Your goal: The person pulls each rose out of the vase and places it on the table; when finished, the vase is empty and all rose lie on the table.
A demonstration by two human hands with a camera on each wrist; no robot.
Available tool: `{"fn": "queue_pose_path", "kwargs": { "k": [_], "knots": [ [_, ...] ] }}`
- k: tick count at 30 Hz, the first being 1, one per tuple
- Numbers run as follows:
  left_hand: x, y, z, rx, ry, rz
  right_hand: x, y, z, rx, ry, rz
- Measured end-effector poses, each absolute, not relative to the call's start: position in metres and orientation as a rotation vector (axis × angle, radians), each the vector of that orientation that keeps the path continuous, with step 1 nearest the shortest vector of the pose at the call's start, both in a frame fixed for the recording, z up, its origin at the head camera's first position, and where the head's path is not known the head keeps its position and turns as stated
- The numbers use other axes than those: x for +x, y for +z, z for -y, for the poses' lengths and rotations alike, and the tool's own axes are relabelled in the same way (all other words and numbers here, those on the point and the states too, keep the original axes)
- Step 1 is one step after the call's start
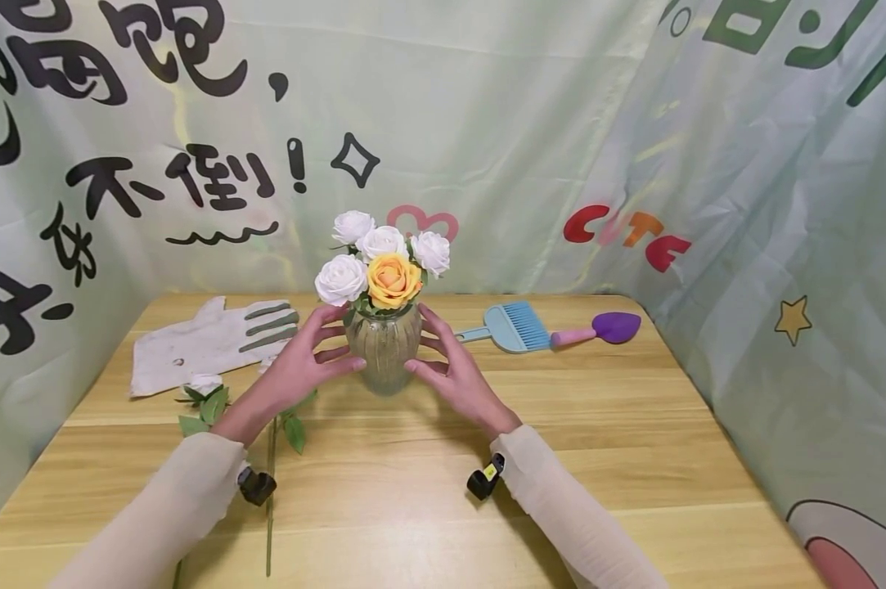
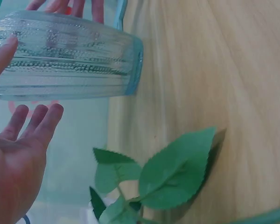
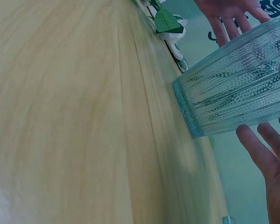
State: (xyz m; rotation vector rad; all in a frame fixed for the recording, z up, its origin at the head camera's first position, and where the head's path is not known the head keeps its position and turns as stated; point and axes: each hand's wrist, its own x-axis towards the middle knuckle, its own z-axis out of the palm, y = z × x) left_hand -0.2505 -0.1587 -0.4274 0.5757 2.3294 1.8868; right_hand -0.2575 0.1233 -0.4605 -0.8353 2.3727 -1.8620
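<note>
A ribbed glass vase with several white roses and an orange-yellow rose stands upright between my two hands. To its left is my left hand, fingers spread and thumb in front of the glass. In the left wrist view, its fingertips show a small gap from the vase. On the opposite side, my right hand has its thumb before the glass and loosely extended fingers beside it. Whether the thumbs press the vase, I cannot tell. The right wrist view shows the vase's base by the wooden table.
A white glove with grey stripes lies at the back left. Loose rose stems with leaves and a white bloom lie under my left arm. Back right are a blue brush and dustpan and a purple trowel.
</note>
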Motion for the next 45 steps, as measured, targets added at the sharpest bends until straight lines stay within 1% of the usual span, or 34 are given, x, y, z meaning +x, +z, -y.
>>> {"fn": "queue_pose_path", "kwargs": {
  "k": [6, 10, 14, 17, 22, 27, 37, 45],
  "knots": [
    [-0.247, -0.432, 0.155, 0.578, 1.920, -2.319, -0.256, -0.460, -0.122, -0.847, -1.876, -2.373],
    [-0.247, -0.433, 0.155, 0.577, 1.923, -2.322, -0.255, -0.454, -0.123, -0.808, -1.972, -2.360],
    [-0.249, -0.434, 0.154, 0.592, 1.937, -2.302, -0.255, -0.439, -0.126, -0.791, -2.132, -2.340],
    [-0.251, -0.435, 0.154, 0.600, 1.943, -2.290, -0.258, -0.423, -0.129, -0.840, -2.198, -2.349],
    [-0.250, -0.436, 0.156, 0.588, 1.944, -2.301, -0.267, -0.399, -0.131, -0.896, -2.200, -2.376],
    [-0.250, -0.436, 0.157, 0.582, 1.941, -2.308, -0.275, -0.385, -0.127, -0.876, -2.177, -2.356],
    [-0.251, -0.436, 0.155, 0.616, 1.950, -2.306, -0.283, -0.382, -0.115, -0.808, -2.175, -2.301],
    [-0.252, -0.438, 0.155, 0.598, 1.952, -2.298, -0.286, -0.367, -0.111, -0.766, -2.349, -2.267]
  ]
}}
